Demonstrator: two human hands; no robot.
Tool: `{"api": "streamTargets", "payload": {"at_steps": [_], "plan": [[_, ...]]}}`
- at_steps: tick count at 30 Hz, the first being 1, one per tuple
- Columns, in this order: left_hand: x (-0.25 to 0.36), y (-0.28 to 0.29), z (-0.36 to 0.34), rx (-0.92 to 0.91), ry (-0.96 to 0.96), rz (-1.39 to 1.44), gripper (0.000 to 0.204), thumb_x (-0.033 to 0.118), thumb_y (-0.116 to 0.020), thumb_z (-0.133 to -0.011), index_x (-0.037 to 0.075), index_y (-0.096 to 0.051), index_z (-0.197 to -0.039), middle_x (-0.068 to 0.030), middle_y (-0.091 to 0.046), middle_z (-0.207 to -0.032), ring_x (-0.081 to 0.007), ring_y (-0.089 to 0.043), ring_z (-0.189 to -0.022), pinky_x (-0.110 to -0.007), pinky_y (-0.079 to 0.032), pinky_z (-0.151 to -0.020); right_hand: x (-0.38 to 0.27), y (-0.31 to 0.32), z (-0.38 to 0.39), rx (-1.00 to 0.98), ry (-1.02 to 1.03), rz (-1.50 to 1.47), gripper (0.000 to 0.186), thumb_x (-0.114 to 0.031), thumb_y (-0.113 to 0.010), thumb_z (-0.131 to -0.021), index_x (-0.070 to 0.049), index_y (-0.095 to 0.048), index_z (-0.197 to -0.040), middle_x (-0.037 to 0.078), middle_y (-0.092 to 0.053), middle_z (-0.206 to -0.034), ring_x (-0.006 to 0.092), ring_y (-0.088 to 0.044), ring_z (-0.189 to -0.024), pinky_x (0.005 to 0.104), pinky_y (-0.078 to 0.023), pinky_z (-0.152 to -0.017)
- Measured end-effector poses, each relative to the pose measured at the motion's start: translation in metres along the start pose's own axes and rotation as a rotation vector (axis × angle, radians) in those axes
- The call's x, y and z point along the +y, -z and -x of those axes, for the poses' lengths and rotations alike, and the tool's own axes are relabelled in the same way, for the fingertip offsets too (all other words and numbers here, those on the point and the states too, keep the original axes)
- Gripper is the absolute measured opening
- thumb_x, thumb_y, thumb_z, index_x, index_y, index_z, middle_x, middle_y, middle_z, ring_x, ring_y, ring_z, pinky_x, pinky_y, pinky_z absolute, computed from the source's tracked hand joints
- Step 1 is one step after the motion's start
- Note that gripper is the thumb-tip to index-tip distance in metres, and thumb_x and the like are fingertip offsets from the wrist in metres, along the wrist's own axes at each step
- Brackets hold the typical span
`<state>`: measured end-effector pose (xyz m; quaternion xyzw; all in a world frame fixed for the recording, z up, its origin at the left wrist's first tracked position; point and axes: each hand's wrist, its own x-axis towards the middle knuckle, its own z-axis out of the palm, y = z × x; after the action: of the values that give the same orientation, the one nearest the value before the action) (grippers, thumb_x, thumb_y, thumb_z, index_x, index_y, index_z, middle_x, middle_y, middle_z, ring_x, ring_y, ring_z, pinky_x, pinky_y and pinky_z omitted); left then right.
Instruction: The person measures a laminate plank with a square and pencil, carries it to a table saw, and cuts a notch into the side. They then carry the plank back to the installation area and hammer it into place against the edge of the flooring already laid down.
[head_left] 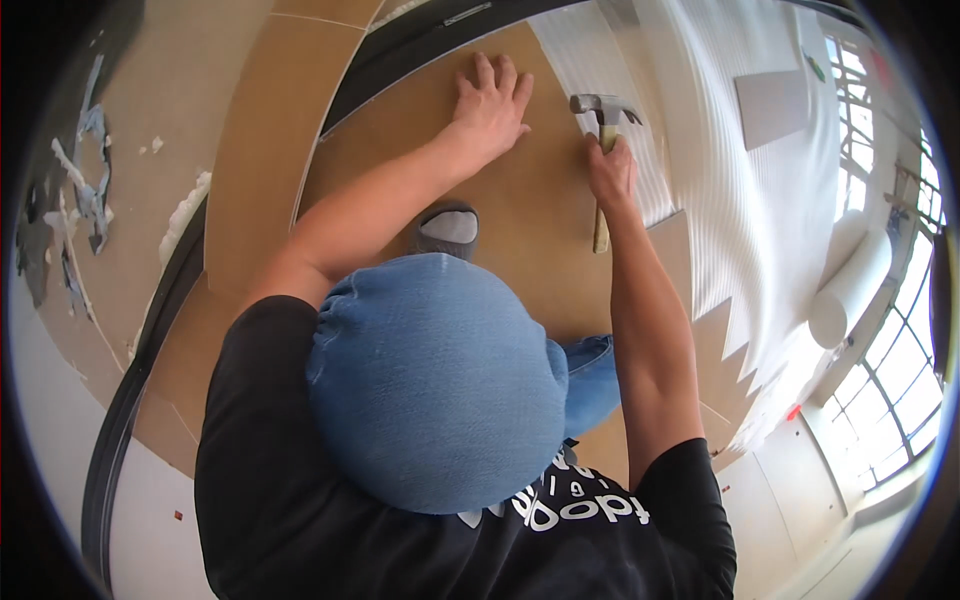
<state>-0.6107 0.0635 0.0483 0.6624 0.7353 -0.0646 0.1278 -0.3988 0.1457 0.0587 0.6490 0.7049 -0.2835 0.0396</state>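
My left hand lies flat with fingers spread on a tan floor board, close to a dark strip along its far edge. In my right hand is a claw hammer, gripped partway along its pale wooden handle. Its metal head points away from me, above the line where the board meets white ribbed underlay. The lower end of the handle hangs below my fist. My bent knee in blue jeans fills the middle and hides part of the boards. A dark shoe rests on the board beyond it.
White underlay sheeting spreads to the right, with a loose board piece on it. A white roll stands farther right, near gridded windows. A dark channel runs along the left, with torn scraps beyond it. Stepped board ends show at right.
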Motion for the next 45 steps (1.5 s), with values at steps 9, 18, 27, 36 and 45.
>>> {"api": "streamTargets", "payload": {"at_steps": [9, 18, 27, 36, 45], "plan": [[0.026, 0.002, -0.046, -0.005, -0.413, 0.009, 0.052, 0.038, -0.063, -0.093, 0.018, -0.056, -0.141, -0.0113, -0.037, -0.153, -0.0521, -0.028, -0.140, -0.076, -0.033, -0.102, 0.000, -0.009, -0.003, 0.061, -0.026, 0.027, 0.049, -0.044, -0.062, -0.091, 0.004, -0.062, -0.101, 0.032, -0.067, -0.097, 0.0499, -0.063, -0.097, 0.0531, -0.047, -0.086], [0.033, -0.004, -0.046, 0.071, -0.349, 0.093, 0.031, 0.027, -0.061, -0.091, 0.019, -0.068, -0.120, -0.0085, -0.051, -0.132, -0.0353, -0.037, -0.136, -0.077, -0.034, -0.101, -0.001, -0.015, -0.006, 0.071, -0.070, 0.005, 0.048, -0.043, -0.063, -0.092, 0.005, -0.062, -0.100, 0.032, -0.066, -0.098, 0.0493, -0.062, -0.098, 0.0525, -0.047, -0.086], [0.043, 0.000, -0.044, -0.110, -0.534, 0.091, 0.034, 0.025, -0.057, -0.093, 0.014, -0.067, -0.124, -0.0051, -0.053, -0.135, -0.0286, -0.039, -0.136, -0.077, -0.030, -0.105, 0.002, -0.021, -0.004, 0.127, -0.044, -0.009, 0.048, -0.044, -0.064, -0.092, 0.003, -0.061, -0.095, 0.030, -0.066, -0.094, 0.0483, -0.062, -0.094, 0.0535, -0.046, -0.084], [0.056, -0.002, -0.049, -0.034, -0.419, 0.140, 0.032, 0.026, -0.060, -0.091, 0.009, -0.071, -0.116, -0.0057, -0.059, -0.125, -0.0271, -0.048, -0.124, -0.076, -0.037, -0.099, -0.009, 0.003, -0.024, 0.106, 0.020, 0.064, 0.054, -0.049, -0.068, -0.089, 0.004, -0.062, -0.097, 0.032, -0.067, -0.097, 0.0501, -0.062, -0.097, 0.0545, -0.046, -0.085], [0.060, -0.007, -0.050, -0.046, -0.414, 0.160, 0.035, 0.018, -0.050, -0.095, 0.002, -0.066, -0.123, -0.0151, -0.057, -0.134, -0.0352, -0.046, -0.128, -0.084, -0.031, -0.099, -0.112, 0.050, -0.042, -0.016, 0.298, 0.347, 0.040, -0.042, -0.069, -0.090, -0.008, -0.063, -0.108, 0.020, -0.072, -0.097, 0.0417, -0.067, -0.090, 0.0492, -0.053, -0.078]]}}
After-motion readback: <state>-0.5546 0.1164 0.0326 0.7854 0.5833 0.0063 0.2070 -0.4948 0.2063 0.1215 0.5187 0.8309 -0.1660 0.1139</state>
